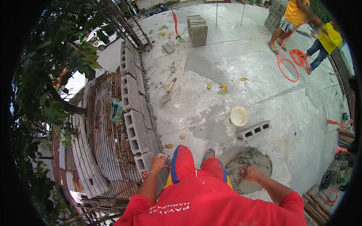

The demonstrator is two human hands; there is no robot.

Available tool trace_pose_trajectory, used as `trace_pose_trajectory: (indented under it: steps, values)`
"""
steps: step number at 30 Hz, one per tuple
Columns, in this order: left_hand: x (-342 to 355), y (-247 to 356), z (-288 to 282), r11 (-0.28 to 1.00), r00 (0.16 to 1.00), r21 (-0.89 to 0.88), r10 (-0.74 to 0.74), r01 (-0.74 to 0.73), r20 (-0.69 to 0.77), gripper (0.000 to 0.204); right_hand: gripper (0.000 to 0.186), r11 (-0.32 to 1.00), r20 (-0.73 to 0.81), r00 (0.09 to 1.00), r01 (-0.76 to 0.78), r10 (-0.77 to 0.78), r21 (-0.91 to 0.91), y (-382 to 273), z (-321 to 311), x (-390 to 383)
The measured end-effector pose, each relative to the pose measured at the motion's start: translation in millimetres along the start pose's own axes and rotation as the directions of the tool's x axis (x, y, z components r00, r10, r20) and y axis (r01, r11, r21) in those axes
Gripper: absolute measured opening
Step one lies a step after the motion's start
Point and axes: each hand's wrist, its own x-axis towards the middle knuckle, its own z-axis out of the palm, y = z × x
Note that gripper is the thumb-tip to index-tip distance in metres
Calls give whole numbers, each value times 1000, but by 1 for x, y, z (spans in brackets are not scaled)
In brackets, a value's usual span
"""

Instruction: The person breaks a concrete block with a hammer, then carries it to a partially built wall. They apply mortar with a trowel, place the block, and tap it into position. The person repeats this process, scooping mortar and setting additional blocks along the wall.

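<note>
My left hand (159,160), with yellow bands at its wrist, is beside the near end of the hollow-block wall (136,130). Its fingers look curled; whatever they may hold is hidden. My right hand (249,173) is closed over a round patch of wet grey mortar (260,158). I cannot make out what is in it. Beyond the mortar, a loose hollow block (254,130) lies on its side, and a whitish bucket (239,116) stands next to it. Farther off, a wooden-handled trowel (169,91) lies on the concrete near the wall.
Stacked blocks (197,31) stand at the far side, near upright rods. Two people (296,17) are at the far right beside a coiled orange hose (299,58). Left of the wall are rusty corrugated sheets (102,132) and a leafy tree (45,75). Lumber (316,207) lies lower right.
</note>
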Motion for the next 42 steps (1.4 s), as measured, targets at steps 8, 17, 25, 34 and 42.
trace_pose_trajectory:
  steps: [8, 17, 25, 34, 42]
  values:
    - [331, 139, -7, 947, 968, 229, 245, -226, -55, 24, 30, 885, -327, 874, -207, 359, 417, -106, -151, 235]
    - [790, 173, 53, 936, 993, 352, 21, 21, -115, 38, 15, 21, 223, 712, -316, 666, 948, -138, -84, 484]
    - [1014, 138, 134, 678, 987, 719, -145, 152, -72, 48, 22, -102, 484, 569, -573, 665, 813, -153, -27, 555]
    - [898, 173, 187, 251, 817, 777, 184, -577, 547, 31, 28, 301, 155, 683, -499, 714, 813, -149, -47, 578]
    - [458, 282, 245, 66, -79, -75, -63, -995, 995, 31, 46, 739, -302, 731, -392, 611, 548, -82, -71, 501]
